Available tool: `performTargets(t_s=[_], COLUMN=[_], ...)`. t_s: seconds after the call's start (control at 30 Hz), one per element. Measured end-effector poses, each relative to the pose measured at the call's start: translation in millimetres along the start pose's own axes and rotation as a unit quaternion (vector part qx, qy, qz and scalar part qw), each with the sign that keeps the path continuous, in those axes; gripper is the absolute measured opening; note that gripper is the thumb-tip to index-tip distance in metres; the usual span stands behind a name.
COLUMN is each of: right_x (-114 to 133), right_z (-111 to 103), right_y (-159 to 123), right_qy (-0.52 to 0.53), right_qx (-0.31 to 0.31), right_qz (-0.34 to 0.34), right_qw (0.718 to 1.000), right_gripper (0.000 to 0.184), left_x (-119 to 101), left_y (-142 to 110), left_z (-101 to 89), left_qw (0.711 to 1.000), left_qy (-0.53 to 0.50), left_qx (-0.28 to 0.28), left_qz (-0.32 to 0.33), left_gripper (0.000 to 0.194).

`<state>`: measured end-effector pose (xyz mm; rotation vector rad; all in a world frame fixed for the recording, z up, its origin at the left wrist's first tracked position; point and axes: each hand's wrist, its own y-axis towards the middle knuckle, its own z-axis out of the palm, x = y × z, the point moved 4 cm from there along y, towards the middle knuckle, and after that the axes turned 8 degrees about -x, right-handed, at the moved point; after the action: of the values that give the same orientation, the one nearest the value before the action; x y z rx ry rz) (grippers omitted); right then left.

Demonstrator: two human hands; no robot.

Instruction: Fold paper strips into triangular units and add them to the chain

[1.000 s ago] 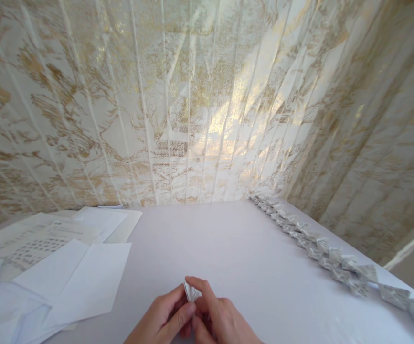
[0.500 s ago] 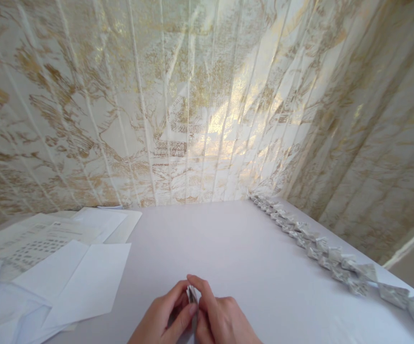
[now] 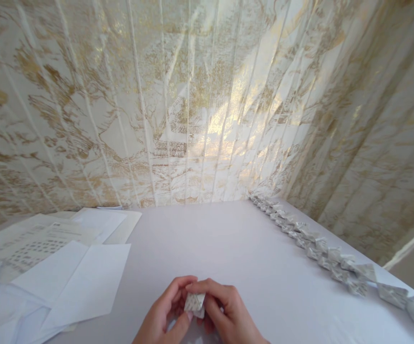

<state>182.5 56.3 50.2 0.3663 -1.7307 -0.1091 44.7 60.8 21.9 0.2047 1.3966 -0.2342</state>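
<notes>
Between both hands, low in the middle of the head view, is a small folded piece of printed paper (image 3: 194, 303). It is whitish with grey marks, and its broad face shows toward me. My left hand (image 3: 169, 310) pinches it from the left, with the thumb at its lower edge and the fingers behind. From the right, my right hand (image 3: 226, 308) grips it, the index finger lying across its top edge. The fingertips behind the paper are hidden.
Rows of similar folded paper pieces (image 3: 321, 245) line the right edge of the white table (image 3: 199, 239). Loose white sheets (image 3: 88, 282) and a printed page (image 3: 38, 246) lie piled at the left. A gold-patterned curtain (image 3: 178, 114) hangs behind and to the right.
The folded paper has turned from edge-on to showing its broad, marked face. My right index finger has moved down across its top, and my right hand has shifted slightly right.
</notes>
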Motion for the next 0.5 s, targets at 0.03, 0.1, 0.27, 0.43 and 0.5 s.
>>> performTargets(t_s=[0.03, 0.1, 0.27, 0.43, 0.5], right_x=[-4, -12, -12, 8, 10], right_z=[1, 3, 3, -1, -5], right_y=[0, 0, 0, 3, 4], right_qy=[0.023, 0.050, 0.060, 0.043, 0.063], right_qx=[-0.002, -0.009, -0.024, 0.028, 0.009], right_qz=[0.020, 0.058, 0.078, -0.008, -0.028], right_qw=[1.000, 0.997, 0.995, 0.999, 0.998], right_gripper=[0.031, 0.030, 0.029, 0.030, 0.027], left_x=[0, -1, -7, -10, -12], left_y=[1, 1, -1, -2, -3], left_z=[-0.6, -1.5, 0.3, -4.5, -6.4], left_qw=[1.000, 1.000, 1.000, 0.992, 0.985], left_qy=[-0.008, -0.015, -0.022, 0.083, 0.120], left_qx=[0.000, -0.005, -0.020, -0.090, -0.107], left_qz=[-0.003, -0.002, 0.008, 0.040, 0.057], left_gripper=[0.052, 0.051, 0.056, 0.049, 0.045])
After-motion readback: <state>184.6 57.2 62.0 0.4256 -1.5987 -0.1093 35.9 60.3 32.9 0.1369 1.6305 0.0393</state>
